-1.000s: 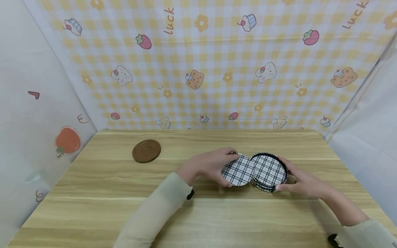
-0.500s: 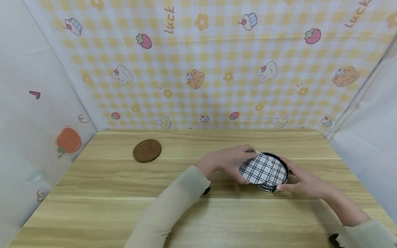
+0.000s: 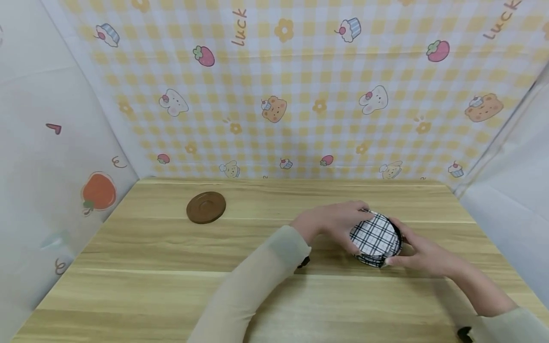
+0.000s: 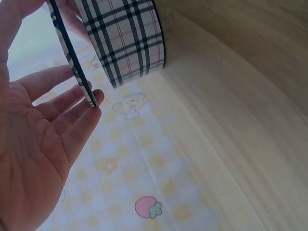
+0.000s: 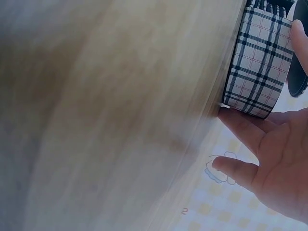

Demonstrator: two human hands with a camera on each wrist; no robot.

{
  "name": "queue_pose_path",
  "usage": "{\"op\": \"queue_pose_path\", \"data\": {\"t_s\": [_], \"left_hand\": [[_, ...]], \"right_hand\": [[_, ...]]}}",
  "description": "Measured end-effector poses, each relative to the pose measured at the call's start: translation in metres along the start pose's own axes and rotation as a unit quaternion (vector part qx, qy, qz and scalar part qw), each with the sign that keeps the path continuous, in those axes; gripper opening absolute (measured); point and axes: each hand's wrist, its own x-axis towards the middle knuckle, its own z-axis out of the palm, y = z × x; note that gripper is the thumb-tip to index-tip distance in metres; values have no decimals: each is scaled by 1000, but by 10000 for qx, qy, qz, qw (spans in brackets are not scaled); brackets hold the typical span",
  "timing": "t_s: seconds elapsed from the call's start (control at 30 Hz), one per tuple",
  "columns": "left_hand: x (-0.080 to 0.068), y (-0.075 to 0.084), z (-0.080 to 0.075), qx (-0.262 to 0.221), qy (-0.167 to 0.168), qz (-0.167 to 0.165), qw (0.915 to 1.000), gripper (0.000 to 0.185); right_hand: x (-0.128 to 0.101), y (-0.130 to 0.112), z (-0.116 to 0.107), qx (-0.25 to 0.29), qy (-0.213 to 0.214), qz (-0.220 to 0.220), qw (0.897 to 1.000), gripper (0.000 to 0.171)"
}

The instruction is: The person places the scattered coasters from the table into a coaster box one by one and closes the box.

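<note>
A round plaid coaster (image 3: pixel 374 233) is pinched at its edge by the left hand (image 3: pixel 339 221), thumb on the near side and fingers on the far side. It lies over the mouth of a round plaid coaster holder (image 4: pixel 127 41). In the left wrist view, the coaster's thin edge (image 4: pixel 72 57) stands apart from the holder's rim, tilted to it. The right hand (image 3: pixel 424 252) grips the holder's right side, thumb in front and fingers behind. Through a slot in the holder's wall, the right wrist view shows edges of several stacked coasters (image 5: pixel 272 7).
A brown round disc (image 3: pixel 206 207) with a ringed centre lies at the back left of the wooden table (image 3: pixel 343 305). Behind the table hangs a yellow checked cloth (image 3: pixel 296 85), and white cloth (image 3: pixel 55 157) closes the left side.
The left hand has carried the coaster rightward, from beside the holder to over its mouth. The right hand has kept its grip on the holder in place.
</note>
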Motion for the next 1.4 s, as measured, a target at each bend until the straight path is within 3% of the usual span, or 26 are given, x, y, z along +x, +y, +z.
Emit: {"op": "queue_pose_path", "data": {"t_s": [0.37, 0.67, 1.2, 1.4], "left_hand": [[22, 2, 7, 192, -317, -352, 9987, 89], [28, 4, 11, 385, -357, -331, 9981, 90], [26, 0, 15, 363, -391, -559, 9970, 91], [23, -2, 17, 99, -345, -574, 9977, 89]], "right_hand": [[0, 3, 0, 38, -39, -100, 9999, 101], [-1, 4, -1, 163, -33, -129, 9998, 101], [0, 1, -2, -4, -119, 41, 9999, 101], [1, 0, -2, -20, -117, 11, 9999, 101]]}}
